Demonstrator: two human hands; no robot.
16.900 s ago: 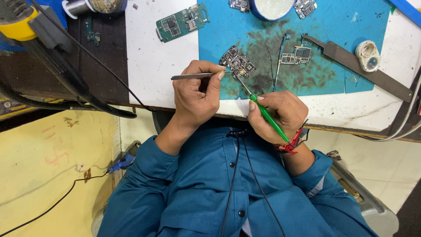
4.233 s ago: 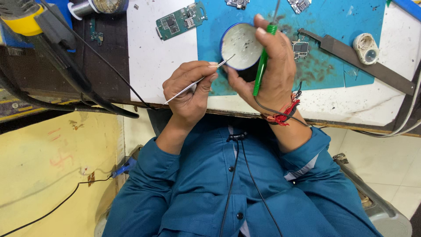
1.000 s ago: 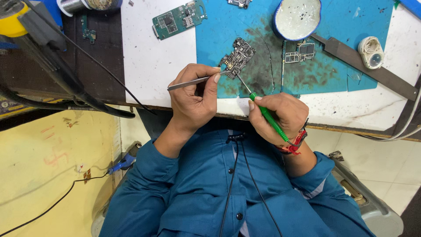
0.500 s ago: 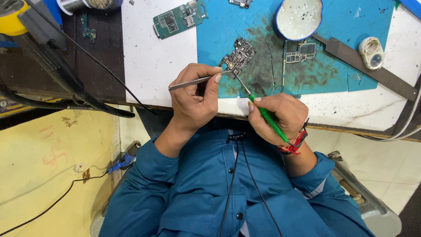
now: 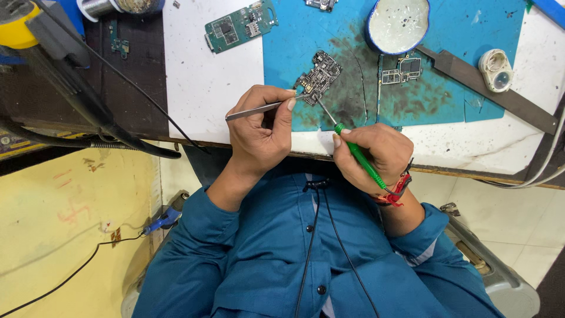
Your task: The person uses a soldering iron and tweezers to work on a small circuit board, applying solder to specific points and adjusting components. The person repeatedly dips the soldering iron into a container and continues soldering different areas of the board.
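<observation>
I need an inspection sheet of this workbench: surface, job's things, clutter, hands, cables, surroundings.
Surface: white bench with a stained blue mat.
Job's things: dark circuit board on the mat; tweezers; green screwdriver, tip at the board.
Clutter: green board, round dish, second small board, dark metal bar, small round lens.
Hands: left hand grips the tweezers; right hand grips the screwdriver.
Cables: black cable across the bench; thin black wire over the shirt.
Surroundings: yellow floor, pale tiles.
</observation>
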